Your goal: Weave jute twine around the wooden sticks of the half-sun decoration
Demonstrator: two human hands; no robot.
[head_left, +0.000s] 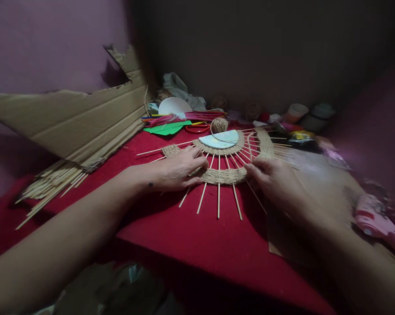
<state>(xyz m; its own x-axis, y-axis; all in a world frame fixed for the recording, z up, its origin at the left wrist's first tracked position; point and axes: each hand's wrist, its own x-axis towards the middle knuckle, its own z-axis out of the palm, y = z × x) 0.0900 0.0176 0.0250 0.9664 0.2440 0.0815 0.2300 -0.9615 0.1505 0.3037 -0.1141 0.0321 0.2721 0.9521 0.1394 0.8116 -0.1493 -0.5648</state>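
A half-round weaving of jute twine (224, 176) on thin sticks lies on the red cloth, with its sticks fanning out towards me. At its centre is a pale blue half-disc (218, 139) edged with woven twine. My left hand (184, 168) is closed over the left part of the outer woven band, fingers curled on it. At the band's right part, my right hand (272, 175) pinches where a loose strand of twine (249, 142) runs down to the fingers. A ball of twine (219, 125) sits just behind the half-disc. The fingertips partly hide the band.
Cut cardboard (75, 118) and a bundle of thin sticks (53, 181) lie at left. Green sheets (167, 127), a white half-disc (174, 106) and a cup (295, 113) stand behind. A pink glue gun (377, 218) rests at right. The red table's edge (190, 258) is nearest me.
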